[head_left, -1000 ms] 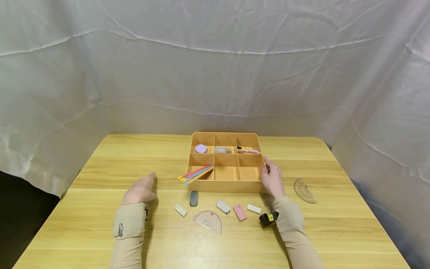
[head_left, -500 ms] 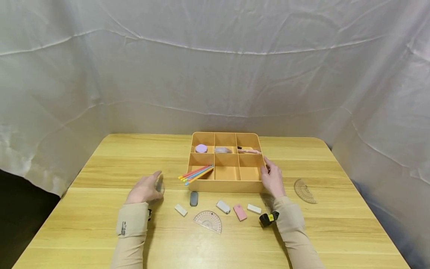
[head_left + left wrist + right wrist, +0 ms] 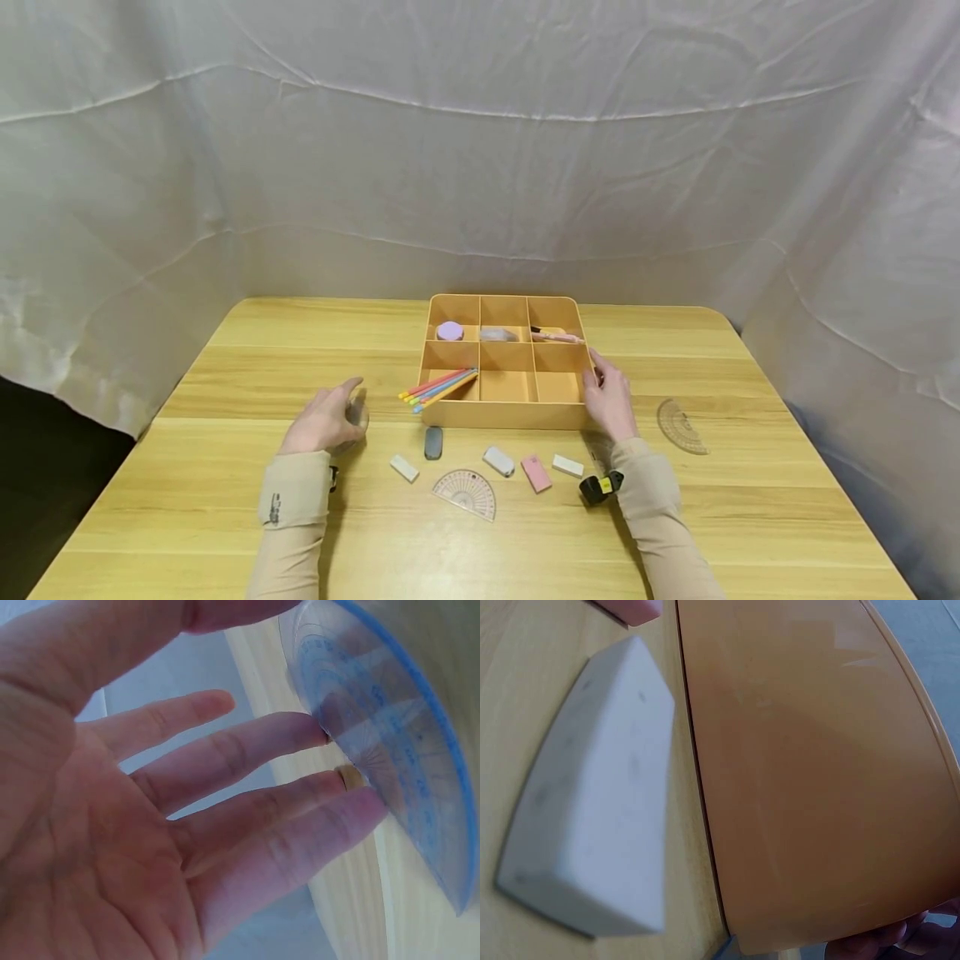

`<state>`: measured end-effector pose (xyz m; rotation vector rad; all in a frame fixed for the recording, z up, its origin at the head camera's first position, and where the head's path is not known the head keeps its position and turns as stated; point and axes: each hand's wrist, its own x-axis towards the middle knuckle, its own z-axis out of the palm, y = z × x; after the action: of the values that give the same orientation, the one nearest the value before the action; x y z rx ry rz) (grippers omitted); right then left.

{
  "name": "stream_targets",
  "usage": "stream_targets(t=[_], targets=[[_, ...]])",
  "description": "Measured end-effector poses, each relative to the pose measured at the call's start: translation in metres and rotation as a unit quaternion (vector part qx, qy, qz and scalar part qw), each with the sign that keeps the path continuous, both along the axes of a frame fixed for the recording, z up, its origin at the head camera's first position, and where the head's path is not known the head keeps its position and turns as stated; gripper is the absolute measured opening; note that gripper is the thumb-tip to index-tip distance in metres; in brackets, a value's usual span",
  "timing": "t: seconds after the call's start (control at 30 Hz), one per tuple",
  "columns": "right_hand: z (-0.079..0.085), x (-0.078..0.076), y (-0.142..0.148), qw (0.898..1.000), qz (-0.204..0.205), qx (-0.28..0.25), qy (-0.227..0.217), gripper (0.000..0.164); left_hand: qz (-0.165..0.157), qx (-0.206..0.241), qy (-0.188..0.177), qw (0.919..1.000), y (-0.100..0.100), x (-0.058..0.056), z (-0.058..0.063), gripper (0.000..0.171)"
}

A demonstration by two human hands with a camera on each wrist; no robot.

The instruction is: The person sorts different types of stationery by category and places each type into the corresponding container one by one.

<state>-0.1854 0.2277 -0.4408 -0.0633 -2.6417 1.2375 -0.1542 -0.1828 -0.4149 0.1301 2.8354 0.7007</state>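
In the head view, my left hand (image 3: 322,421) is at the left with its thumb and fingers curved around a clear protractor (image 3: 357,408). The left wrist view shows the blue-marked protractor (image 3: 405,742) tilted, with fingertips (image 3: 367,802) at its straight edge and the thumb beside one end. My right hand (image 3: 609,400) grips the right wall of an orange six-compartment organizer box (image 3: 517,415). In the right wrist view its fingers (image 3: 922,934) show by the far end of the box's side (image 3: 817,780), partly hidden behind it.
Several pencils (image 3: 438,388) lean out of the front-left compartment. A purple round item (image 3: 450,331) and pens (image 3: 557,337) lie in back compartments. Before the box are erasers (image 3: 403,468), a pink block (image 3: 536,473), a grey item (image 3: 433,443) and a protractor (image 3: 465,493); another protractor (image 3: 681,427) lies right.
Over the last second my left hand has shifted slightly to the right, and the clear protractor shows more plainly between thumb and fingers. My right hand and the box have not moved.
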Motion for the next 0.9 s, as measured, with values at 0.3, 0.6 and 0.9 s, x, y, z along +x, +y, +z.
stream_targets(t=[0.3,0.6,0.9], targets=[[-0.0010,-0.0004,0.0001,1.000,0.000,-0.003,-0.005,0.047,0.020,0.017,0.000,0.9997,0.0010,0.0005,-0.0015,0.093],[-0.0015,-0.0001,0.0007,1.000,0.000,-0.002,-0.004,0.047,0.043,0.025,-0.002,0.9988,0.0036,0.0002,-0.0013,0.095],[-0.0017,-0.0009,0.0007,1.000,0.002,0.000,0.000,0.047,0.061,0.033,0.026,0.9972,0.0037,-0.0008,-0.0021,0.096]])
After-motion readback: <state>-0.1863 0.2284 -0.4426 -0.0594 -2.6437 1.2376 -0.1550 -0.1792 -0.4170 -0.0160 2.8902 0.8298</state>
